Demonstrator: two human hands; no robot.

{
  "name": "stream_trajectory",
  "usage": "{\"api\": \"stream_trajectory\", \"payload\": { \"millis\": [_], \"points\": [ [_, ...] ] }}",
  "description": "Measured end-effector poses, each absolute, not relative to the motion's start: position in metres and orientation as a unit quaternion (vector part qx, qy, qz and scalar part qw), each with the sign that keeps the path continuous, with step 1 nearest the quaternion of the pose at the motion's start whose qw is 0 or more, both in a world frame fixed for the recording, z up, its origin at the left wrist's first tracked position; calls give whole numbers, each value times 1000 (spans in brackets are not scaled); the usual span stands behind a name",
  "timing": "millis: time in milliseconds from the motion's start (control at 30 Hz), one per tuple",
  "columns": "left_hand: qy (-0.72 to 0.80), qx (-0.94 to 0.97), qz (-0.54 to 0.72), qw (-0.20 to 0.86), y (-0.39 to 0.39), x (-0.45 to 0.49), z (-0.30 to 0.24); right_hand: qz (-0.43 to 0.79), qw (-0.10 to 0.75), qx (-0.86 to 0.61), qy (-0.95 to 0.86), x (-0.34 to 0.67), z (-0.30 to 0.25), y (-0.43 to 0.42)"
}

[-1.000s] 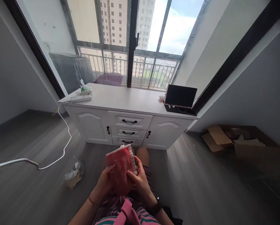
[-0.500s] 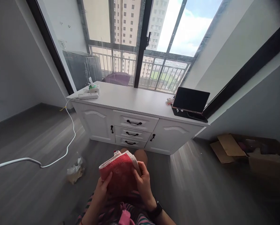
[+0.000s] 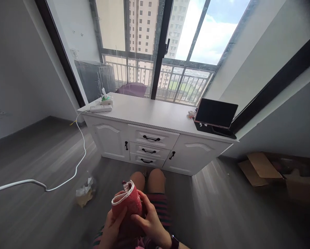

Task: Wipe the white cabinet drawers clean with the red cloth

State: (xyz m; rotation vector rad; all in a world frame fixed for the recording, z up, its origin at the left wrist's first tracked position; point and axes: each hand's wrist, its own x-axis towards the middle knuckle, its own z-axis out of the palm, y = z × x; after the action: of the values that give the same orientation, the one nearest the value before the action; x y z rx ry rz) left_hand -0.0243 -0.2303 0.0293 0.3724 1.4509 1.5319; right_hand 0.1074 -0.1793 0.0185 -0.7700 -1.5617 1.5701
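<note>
Both the left hand (image 3: 112, 226) and right hand (image 3: 150, 223) were clamped around the red towel (image 3: 128, 204), which looked soft, light and floppy, best gripped by its white-trimmed edge just above the fingers.

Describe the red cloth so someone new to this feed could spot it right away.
Start at the white cabinet under the window, then drop straight down past the person's bare knees to the bottom of the picture. There the left hand and right hand grip a red towel, bunched up. Its white-trimmed edge and red colour set it apart; nothing else nearby is red.
</note>
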Motion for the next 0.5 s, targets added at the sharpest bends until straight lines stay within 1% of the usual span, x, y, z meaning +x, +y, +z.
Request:
{"api": "stream_trajectory", "payload": {
  "millis": [67, 133, 167, 200, 233, 333, 433, 500],
  "points": [
    [616, 269, 626, 397, -229, -26, 43, 610, 408, -307, -606, 106, 15, -179],
    [638, 373, 603, 301, -226, -31, 55, 569, 439, -336, -608, 104, 12, -179],
    [641, 401, 589, 284, -225, -33, 60, 540, 456, -359, -610, 103, 11, -180],
    [637, 412, 581, 295, -223, -34, 64, 510, 472, -381, -610, 101, 9, -180],
    [627, 408, 578, 327, -220, -36, 66, 484, 487, -400, -607, 99, 7, -180],
    [593, 342, 562, 464, -210, -41, 69, 455, 516, -413, -597, 91, -1, -182],
    [581, 253, 526, 567, -195, -49, 68, 487, 522, -396, -578, 81, -12, -184],
    [576, 211, 518, 596, -185, -56, 68, 538, 519, -391, -537, 72, -15, -184]
  ]
}}
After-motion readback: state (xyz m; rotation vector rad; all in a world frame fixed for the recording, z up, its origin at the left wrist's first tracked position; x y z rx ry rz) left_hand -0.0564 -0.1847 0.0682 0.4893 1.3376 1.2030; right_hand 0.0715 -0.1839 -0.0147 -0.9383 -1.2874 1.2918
